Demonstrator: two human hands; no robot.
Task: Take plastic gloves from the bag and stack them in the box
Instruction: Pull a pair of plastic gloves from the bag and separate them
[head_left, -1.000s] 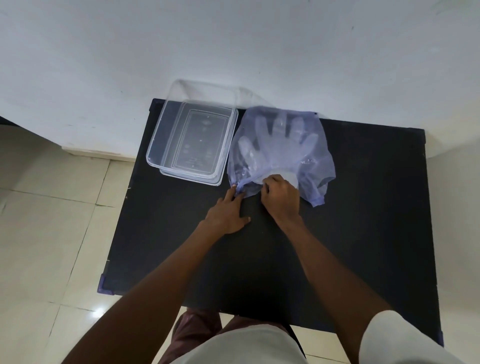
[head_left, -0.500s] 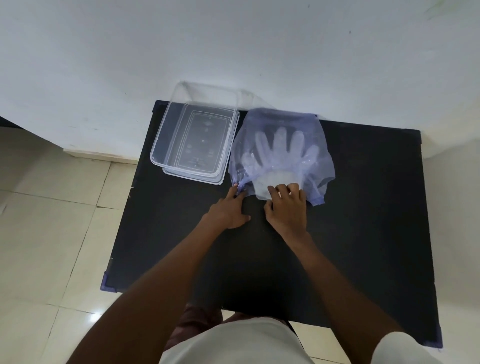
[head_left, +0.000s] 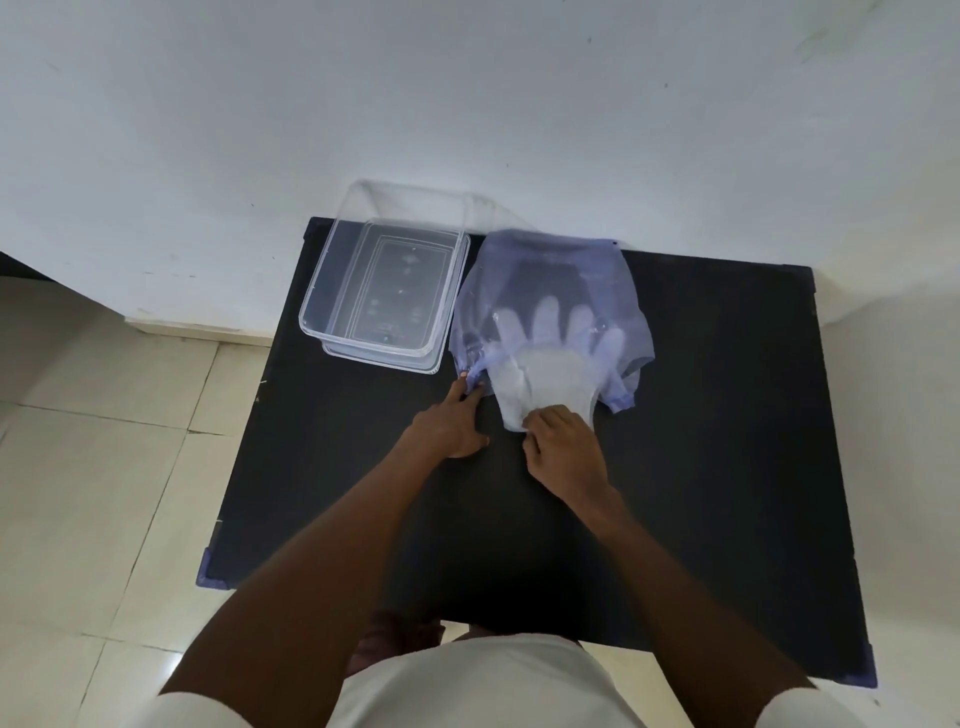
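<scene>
Pinching the cuff of a filmy plastic glove (head_left: 545, 374), the right hand (head_left: 566, 454) has it half out of the translucent blue bag (head_left: 550, 270) at 12 o'clock on the matte black table (head_left: 727, 415). The left hand (head_left: 449, 428) nips the bag's gathered mouth. A clear, rigid rectangular box (head_left: 389, 296) sits empty at 11 o'clock, just beside the bag.

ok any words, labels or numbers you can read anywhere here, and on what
None can be read.
Clear box: moulded marks and symbols on its floor, too small and blurred to read.
Blue bag: no print visible.
Plastic gloves: no print visible.
</scene>
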